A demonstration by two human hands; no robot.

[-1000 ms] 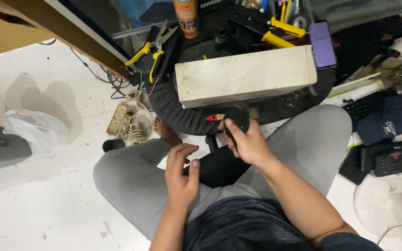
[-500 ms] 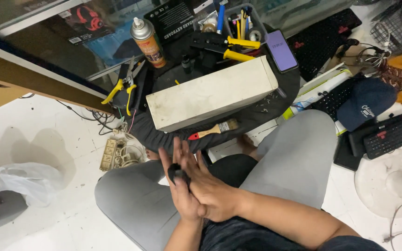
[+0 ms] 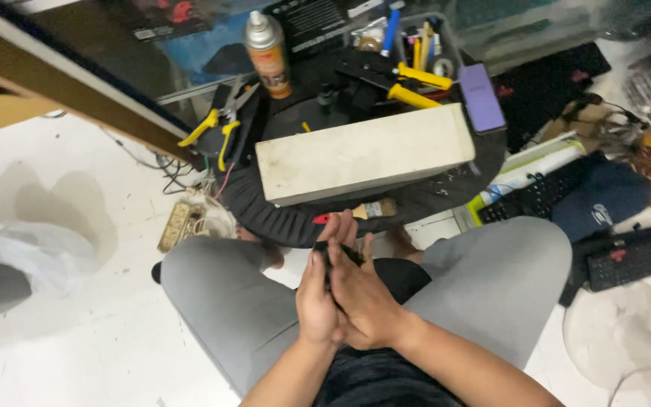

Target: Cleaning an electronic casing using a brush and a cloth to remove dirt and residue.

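The person sits cross-legged on the white floor (image 3: 77, 354), grey trouser legs spread to either side, and both hands meet over the lap. The left hand (image 3: 319, 295) and the right hand (image 3: 362, 295) are pressed together palm to palm, fingers pointing away from the body, with a small black object (image 3: 338, 252) clamped between them; only its dark upper edge shows between the fingers, so its shape cannot be told.

Just beyond the fingertips lies a small paintbrush (image 3: 362, 212) with a red handle and pale bristles, resting on the edge of a round black surface (image 3: 265, 211). Further ahead of the hands on that surface sits a long cream-coloured rectangular block (image 3: 363, 153). Beyond the block stand an orange-and-silver spray can (image 3: 267, 51), yellow-handled pliers (image 3: 416, 83) and a flat purple box (image 3: 481, 107). Ahead and to the left of the hands, yellow-handled cutters (image 3: 216, 128) lie at the rim of the surface, with a power strip (image 3: 178, 224) on the floor below them. Well to the left lies a crumpled white plastic bag (image 3: 35, 252). To the right of the hands, past the knee, rest a black keyboard (image 3: 631, 260) and a dark blue cap (image 3: 604, 207).
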